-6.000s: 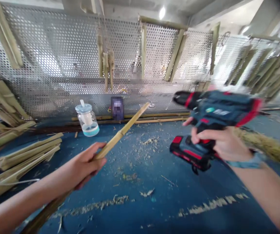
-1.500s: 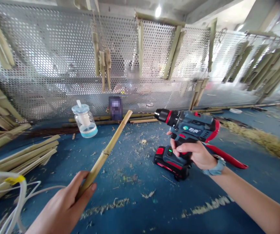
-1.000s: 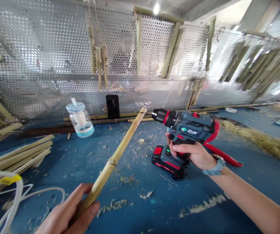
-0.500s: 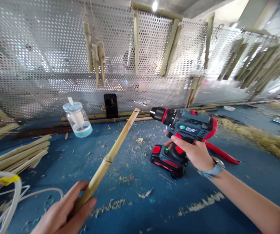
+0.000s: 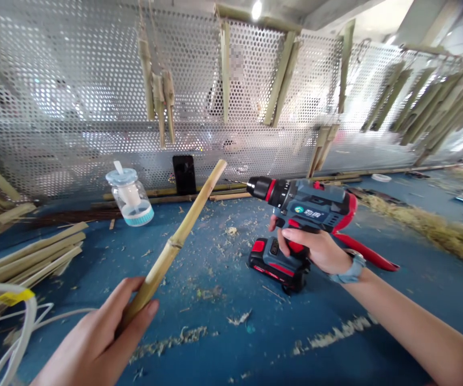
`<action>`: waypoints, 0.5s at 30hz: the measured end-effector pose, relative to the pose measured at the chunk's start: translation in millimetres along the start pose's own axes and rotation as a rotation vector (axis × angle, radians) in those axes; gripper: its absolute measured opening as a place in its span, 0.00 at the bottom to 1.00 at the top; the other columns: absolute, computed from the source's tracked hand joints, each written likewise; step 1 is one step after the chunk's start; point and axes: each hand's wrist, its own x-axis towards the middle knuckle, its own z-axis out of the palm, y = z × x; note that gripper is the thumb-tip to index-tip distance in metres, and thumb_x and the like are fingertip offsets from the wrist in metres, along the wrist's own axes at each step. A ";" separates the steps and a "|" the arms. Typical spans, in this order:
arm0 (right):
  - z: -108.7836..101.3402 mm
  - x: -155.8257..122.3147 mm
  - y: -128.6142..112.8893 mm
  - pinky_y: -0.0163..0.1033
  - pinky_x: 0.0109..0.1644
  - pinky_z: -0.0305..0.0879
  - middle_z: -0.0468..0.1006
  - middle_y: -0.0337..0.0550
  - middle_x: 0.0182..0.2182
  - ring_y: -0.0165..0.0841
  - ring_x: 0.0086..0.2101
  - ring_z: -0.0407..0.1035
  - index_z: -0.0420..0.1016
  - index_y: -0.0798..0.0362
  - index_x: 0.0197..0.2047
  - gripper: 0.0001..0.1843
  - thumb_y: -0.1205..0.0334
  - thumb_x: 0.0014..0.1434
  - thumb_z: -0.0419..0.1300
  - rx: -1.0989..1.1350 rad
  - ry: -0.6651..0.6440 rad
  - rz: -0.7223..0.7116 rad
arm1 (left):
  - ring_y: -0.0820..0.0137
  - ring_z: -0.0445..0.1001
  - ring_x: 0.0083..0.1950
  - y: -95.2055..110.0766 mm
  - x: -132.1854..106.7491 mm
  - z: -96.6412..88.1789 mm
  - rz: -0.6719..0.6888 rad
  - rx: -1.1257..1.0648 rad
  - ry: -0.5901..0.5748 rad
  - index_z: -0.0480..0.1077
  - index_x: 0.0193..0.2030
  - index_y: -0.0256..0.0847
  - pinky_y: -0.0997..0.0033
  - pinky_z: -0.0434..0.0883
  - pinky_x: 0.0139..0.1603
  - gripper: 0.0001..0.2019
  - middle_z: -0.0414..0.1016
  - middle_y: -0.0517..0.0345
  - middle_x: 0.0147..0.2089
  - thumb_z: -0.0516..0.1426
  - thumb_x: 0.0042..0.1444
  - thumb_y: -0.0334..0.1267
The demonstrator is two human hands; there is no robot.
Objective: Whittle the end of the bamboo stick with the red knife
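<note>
My left hand [image 5: 110,327] is closed around the lower end of a bamboo stick [image 5: 175,242], which slants up and away to the right with a node partway along it. In my right hand [image 5: 315,244] is a cordless drill [image 5: 307,206], dark grey with red parts, gripped by its handle. Its chuck points left and carries a thin drill bit [image 5: 236,181]. The tip of the bit lies near the far end of the stick, with a small gap showing between them. My right fingers wrap the handle below the trigger area.
Split bamboo strips [image 5: 34,252] and a white hose [image 5: 30,311] lie at left. A lidded jar [image 5: 130,198] and a black phone [image 5: 184,175] stand by the perforated metal screen [image 5: 106,69]. A red-handled tool [image 5: 370,254] and shavings [image 5: 420,222] lie at right on the blue table [image 5: 223,257].
The bamboo stick's far end has risen and moved slightly left, away from the drill bit. The drill has barely shifted, and the green light on its battery no longer shows.
</note>
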 end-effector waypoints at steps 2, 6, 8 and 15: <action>-0.3 -0.4 3.4 0.48 0.59 0.68 0.78 0.44 0.27 0.39 0.38 0.75 0.77 0.49 0.25 0.24 0.44 0.69 0.60 0.020 0.001 -0.017 | 0.69 0.73 0.23 10.1 11.0 -6.6 0.014 0.044 -0.086 0.71 0.52 0.50 0.72 0.72 0.27 0.20 0.79 0.67 0.28 0.54 0.66 0.62; 0.1 -0.5 4.8 0.49 0.59 0.67 0.80 0.45 0.30 0.41 0.42 0.75 0.76 0.49 0.25 0.23 0.47 0.70 0.60 0.020 0.005 -0.050 | 0.69 0.74 0.23 38.2 29.0 -20.3 0.010 0.126 -0.187 0.68 0.47 0.49 0.71 0.67 0.26 0.19 0.76 0.69 0.25 0.49 0.69 0.61; 0.6 -0.3 1.1 0.49 0.59 0.67 0.82 0.48 0.35 0.43 0.46 0.75 0.76 0.50 0.23 0.26 0.46 0.70 0.60 -0.011 0.005 -0.067 | 0.68 0.75 0.23 49.0 36.8 -24.3 0.022 0.131 -0.230 0.68 0.47 0.49 0.71 0.64 0.25 0.20 0.74 0.68 0.23 0.48 0.69 0.62; 0.6 -1.9 -4.6 0.48 0.54 0.71 0.81 0.47 0.34 0.40 0.38 0.74 0.74 0.48 0.22 0.30 0.39 0.69 0.57 -0.089 -0.041 -0.044 | 0.70 0.70 0.21 61.0 52.1 -26.8 0.072 0.120 -0.254 0.68 0.46 0.48 0.71 0.61 0.22 0.23 0.72 0.68 0.22 0.46 0.68 0.64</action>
